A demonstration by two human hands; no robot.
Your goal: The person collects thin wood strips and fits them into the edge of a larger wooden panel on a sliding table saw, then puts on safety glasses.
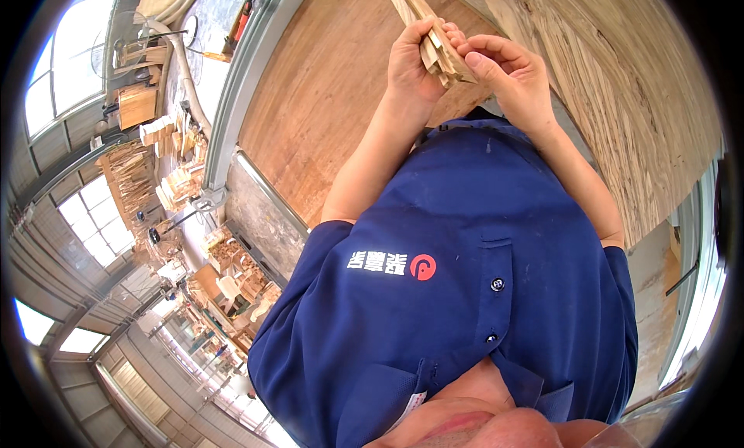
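Note:
A bundle of thin pale wooden strips [411, 6] is held out in front of my blue shirt [465, 293], its far end running off toward the top edge. My left hand [411, 72] wraps around the bundle from the left, thumb on top. My right hand [515, 80] pinches the near end of the strips from the right with its fingertips. Both hands meet at the bundle's near end, and their fingers hide part of it.
A large brown wooden panel [325, 99] lies beyond my hands, edged by a grey metal rail [236, 91]. A wide stack of layered wood [635, 84] fills the right side. Piles of wood pieces and machines [155, 177] crowd the workshop at left, under windows.

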